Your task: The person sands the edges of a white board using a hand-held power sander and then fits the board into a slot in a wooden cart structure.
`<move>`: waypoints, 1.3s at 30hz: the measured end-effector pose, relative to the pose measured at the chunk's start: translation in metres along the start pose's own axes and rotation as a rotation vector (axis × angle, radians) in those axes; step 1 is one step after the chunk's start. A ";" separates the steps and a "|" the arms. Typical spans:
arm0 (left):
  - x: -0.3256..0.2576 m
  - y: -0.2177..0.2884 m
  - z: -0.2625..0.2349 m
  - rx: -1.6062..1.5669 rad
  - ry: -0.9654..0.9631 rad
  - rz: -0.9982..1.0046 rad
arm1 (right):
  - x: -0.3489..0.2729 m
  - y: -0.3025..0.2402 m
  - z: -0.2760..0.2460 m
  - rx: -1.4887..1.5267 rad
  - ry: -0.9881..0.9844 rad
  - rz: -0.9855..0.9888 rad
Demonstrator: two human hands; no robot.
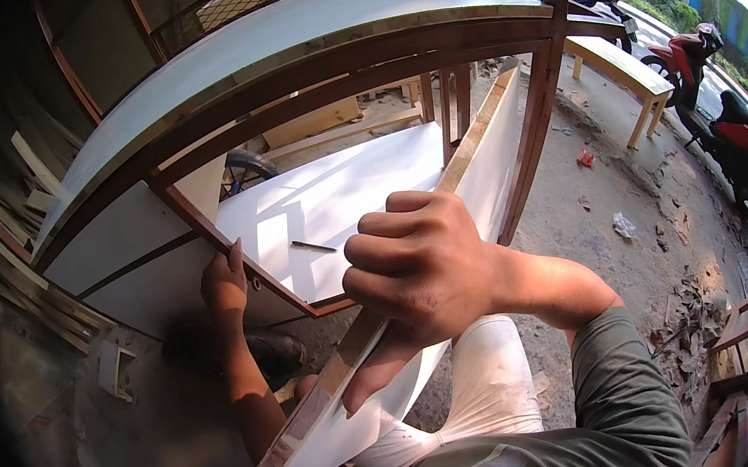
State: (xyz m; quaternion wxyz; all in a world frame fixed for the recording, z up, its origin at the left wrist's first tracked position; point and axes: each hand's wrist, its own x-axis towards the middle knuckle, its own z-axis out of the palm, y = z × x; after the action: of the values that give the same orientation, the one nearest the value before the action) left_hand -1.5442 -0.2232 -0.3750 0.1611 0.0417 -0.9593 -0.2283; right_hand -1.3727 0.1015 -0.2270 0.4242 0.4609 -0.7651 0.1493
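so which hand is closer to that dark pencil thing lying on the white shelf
Left. The left hand rests on the brown frame rail just left of the pencil; the right hand grips the white panel, slightly farther off.

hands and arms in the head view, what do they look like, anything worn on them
Both hands are bare: no gloves, rings or watch show. The right hand leads to a bare forearm, with an olive-green sleeve pushed up near the elbow, its cloth creased. The left hand and its forearm are also uncovered; no sleeve shows on that side, where the arm drops into shadow.
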 end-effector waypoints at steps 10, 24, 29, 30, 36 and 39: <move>-0.001 -0.001 -0.011 0.172 0.133 0.243 | 0.021 0.020 0.010 -0.083 -0.016 0.111; -0.224 -0.115 -0.144 -1.211 0.086 -0.629 | 0.119 -0.026 -0.003 0.103 -0.328 0.360; -0.374 -0.088 -0.247 -1.095 0.508 -1.237 | 0.225 -0.064 -0.039 0.298 -0.294 0.330; -0.403 -0.078 -0.266 -1.074 0.509 -1.326 | 0.248 -0.073 -0.047 0.341 -0.289 0.311; -0.582 0.008 -0.347 -0.845 0.379 -1.615 | 0.382 -0.131 -0.109 0.578 -0.358 0.085; -0.650 0.063 -0.349 -0.678 0.497 -1.699 | 0.410 -0.163 -0.123 0.757 -0.302 0.006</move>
State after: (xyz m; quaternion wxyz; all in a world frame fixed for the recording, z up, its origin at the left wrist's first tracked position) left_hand -0.8161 -0.2151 -0.2409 0.1443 0.7244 -0.4287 -0.5202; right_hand -1.2623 -0.1460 0.1420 0.1070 0.5989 -0.7111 0.3525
